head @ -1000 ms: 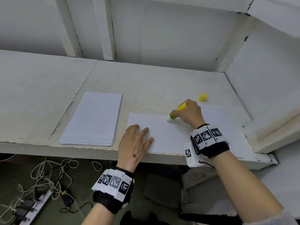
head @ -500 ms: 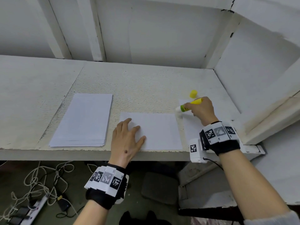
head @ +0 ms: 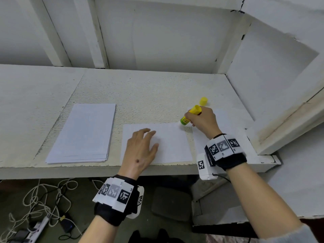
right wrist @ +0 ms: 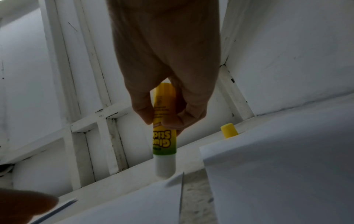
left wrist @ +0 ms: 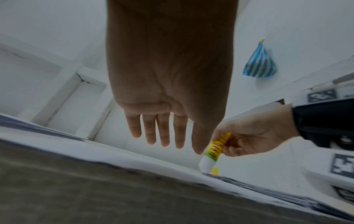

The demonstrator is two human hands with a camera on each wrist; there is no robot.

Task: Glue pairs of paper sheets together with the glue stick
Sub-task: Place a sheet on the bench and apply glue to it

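Left hand (head: 141,151) flat, fingers relaxed, pressing on sheet (head: 172,146) near shelf (head: 149,95) front edge. Right hand (head: 203,121) grasping glue stick (head: 190,115), tilted, white tip at sheet's far right corner. Cap (head: 203,101) just behind, standing on shelf. Paper stack (head: 84,134) well left. Second sheet (head: 220,116) under right hand.

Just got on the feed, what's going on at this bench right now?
A person is gluing paper. The left hand lies flat on a single white sheet at the white bench's front edge. The right hand grips an uncapped yellow-green glue stick, tip down at that sheet's far right corner. Its yellow cap stands behind; a white paper stack waits left.
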